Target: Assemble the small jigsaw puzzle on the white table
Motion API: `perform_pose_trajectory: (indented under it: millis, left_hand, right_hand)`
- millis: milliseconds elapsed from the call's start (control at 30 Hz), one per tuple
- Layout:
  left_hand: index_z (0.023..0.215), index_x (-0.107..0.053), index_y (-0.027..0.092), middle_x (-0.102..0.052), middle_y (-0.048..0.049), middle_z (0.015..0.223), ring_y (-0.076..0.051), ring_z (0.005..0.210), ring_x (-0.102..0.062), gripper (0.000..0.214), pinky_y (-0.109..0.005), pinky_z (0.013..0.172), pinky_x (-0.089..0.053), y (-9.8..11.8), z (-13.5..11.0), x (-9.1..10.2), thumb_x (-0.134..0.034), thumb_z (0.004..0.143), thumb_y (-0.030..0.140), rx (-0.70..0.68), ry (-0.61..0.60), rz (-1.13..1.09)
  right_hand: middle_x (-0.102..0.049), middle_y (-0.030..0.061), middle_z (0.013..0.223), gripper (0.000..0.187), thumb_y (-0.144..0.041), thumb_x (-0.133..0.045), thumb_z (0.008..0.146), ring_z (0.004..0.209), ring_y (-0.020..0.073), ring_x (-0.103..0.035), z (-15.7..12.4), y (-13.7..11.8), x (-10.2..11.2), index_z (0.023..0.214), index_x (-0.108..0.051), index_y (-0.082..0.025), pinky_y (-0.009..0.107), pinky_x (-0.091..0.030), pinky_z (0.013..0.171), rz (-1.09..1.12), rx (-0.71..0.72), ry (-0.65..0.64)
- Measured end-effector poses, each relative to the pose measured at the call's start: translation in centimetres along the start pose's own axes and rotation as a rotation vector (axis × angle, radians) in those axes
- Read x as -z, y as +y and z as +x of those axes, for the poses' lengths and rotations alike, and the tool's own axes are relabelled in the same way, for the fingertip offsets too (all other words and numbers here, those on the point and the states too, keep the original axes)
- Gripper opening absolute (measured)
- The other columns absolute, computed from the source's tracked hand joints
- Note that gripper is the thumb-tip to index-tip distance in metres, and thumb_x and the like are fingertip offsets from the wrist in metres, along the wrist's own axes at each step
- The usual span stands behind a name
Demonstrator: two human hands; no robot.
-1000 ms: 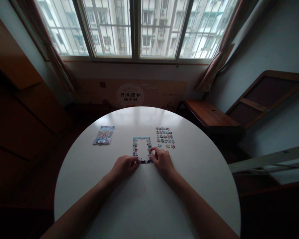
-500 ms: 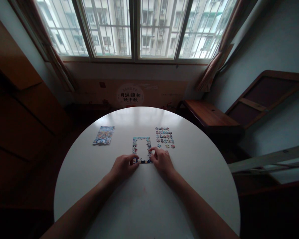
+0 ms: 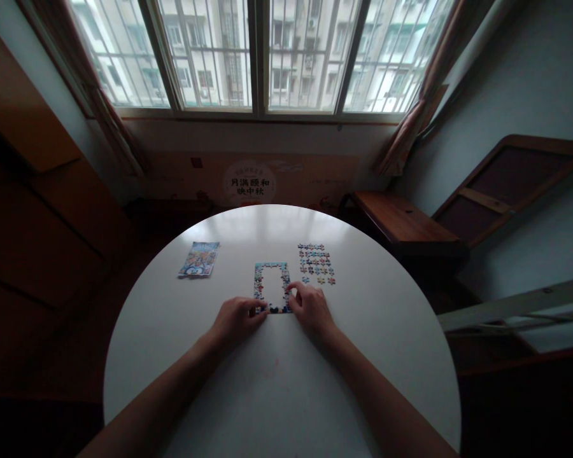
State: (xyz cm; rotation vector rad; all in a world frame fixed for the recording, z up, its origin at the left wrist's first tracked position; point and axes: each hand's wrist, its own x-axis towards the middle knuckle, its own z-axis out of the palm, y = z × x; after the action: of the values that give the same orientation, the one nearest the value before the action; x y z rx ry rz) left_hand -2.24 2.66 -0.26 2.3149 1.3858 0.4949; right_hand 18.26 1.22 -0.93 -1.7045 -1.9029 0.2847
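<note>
A jigsaw puzzle lies flat on the table, its edge pieces joined into an upright rectangle around a bare white middle. At its lower left corner, my left hand is closed, with thumb and index finger on the border pieces. My right hand is curled against the lower right side, index finger and thumb touching the border there. The fingertips partly cover both lower corners. Loose jigsaw pieces are laid out in rows beyond my right hand.
A colourful picture packet lies at the left on the round white table. Past the table's right edge is a wooden bench, with a brown framed panel against the wall. A barred window is ahead.
The fingers of my left hand have shifted slightly at the lower left corner, the index finger now lying flatter over the border. My right hand stays in place.
</note>
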Motion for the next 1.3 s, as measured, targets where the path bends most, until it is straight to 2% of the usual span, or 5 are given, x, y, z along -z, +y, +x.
perform_pose_trajectory:
  millis: [233, 533, 1067, 1300]
  left_hand:
    - [0.092, -0.074, 0.025, -0.07, -0.0019, 0.071, -0.012, 0.059, -0.058, 0.024, -0.02, 0.057, -0.035, 0.1, 0.0, 0.1, -0.056, 0.081, 0.037, -0.007, -0.006, -0.032]
    - [0.089, -0.074, 0.026, -0.069, -0.0007, 0.069, -0.011, 0.058, -0.057, 0.021, -0.02, 0.056, -0.035, -0.1, 0.0, -0.1, -0.057, 0.08, 0.035, -0.02, 0.021, -0.021]
    - [0.087, -0.072, 0.025, -0.066, 0.0005, 0.065, -0.01, 0.057, -0.055, 0.021, -0.02, 0.055, -0.032, 0.3, 0.0, 0.5, -0.055, 0.081, 0.036, -0.034, -0.006, 0.0]
    - [0.087, -0.072, 0.025, -0.065, 0.0007, 0.063, -0.01, 0.056, -0.054, 0.023, -0.02, 0.054, -0.031, 0.4, 0.1, 0.7, -0.055, 0.081, 0.037, -0.034, -0.028, 0.01]
  right_hand:
    - [-0.058, -0.0016, 0.065, 0.018, -0.021, -0.053, 0.081, 0.068, 0.0149, -0.052, 0.0, 0.2, -0.1, 0.097, -0.062, -0.021, 0.027, -0.03, 0.074, -0.003, 0.007, 0.01]
    - [-0.058, -0.0017, 0.064, 0.018, -0.021, -0.053, 0.08, 0.068, 0.0152, -0.052, 0.0, 0.3, -0.3, 0.096, -0.062, -0.022, 0.027, -0.03, 0.074, -0.003, 0.007, 0.014]
    - [-0.058, -0.002, 0.063, 0.019, -0.02, -0.053, 0.08, 0.068, 0.0155, -0.053, 0.0, 0.2, -0.2, 0.096, -0.062, -0.023, 0.029, -0.032, 0.075, -0.011, 0.018, 0.027]
    - [-0.058, -0.0017, 0.062, 0.023, -0.022, -0.047, 0.081, 0.058, 0.0134, -0.053, 0.8, 0.4, 1.0, 0.099, -0.06, -0.018, 0.024, -0.037, 0.061, 0.134, -0.032, 0.005]
